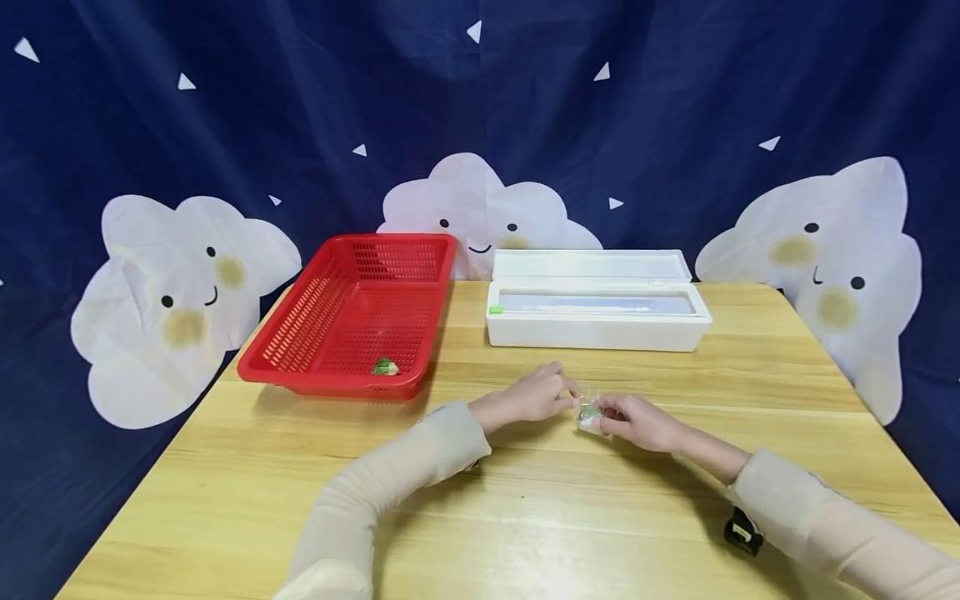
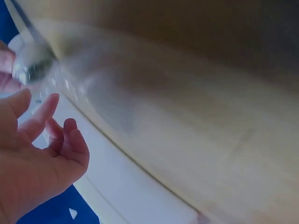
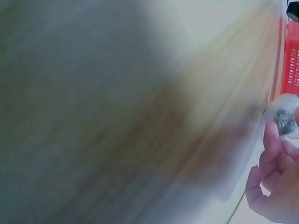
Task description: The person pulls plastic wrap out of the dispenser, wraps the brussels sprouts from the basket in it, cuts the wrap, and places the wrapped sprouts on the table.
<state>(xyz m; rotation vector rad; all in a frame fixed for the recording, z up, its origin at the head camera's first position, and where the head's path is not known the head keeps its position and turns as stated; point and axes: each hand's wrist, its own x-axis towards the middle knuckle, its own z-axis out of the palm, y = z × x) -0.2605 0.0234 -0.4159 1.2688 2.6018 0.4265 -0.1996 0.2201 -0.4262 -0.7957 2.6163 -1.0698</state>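
My right hand (image 1: 637, 421) pinches a small green-and-white bundle in clear plastic film (image 1: 588, 412) between thumb and fingers, low over the wooden table. In the right wrist view, the bundle (image 3: 284, 122) shows dark green through crinkled film at the fingertips. Just left of it is my left hand (image 1: 536, 394), its fingertips right at the edge of the film. The left wrist view shows this hand (image 2: 46, 149) with thumb and index tips apart and the other fingers bent. Loose, shiny film spreads beside the bundle (image 2: 32, 63) there.
A red plastic basket (image 1: 431, 333) stands at the back left, with a small green-and-white piece (image 1: 386, 367) inside near its front. Behind my hands is a long white box (image 1: 600, 332), its lid (image 1: 592, 264) raised and a small green tab (image 1: 496, 310) at its left end.
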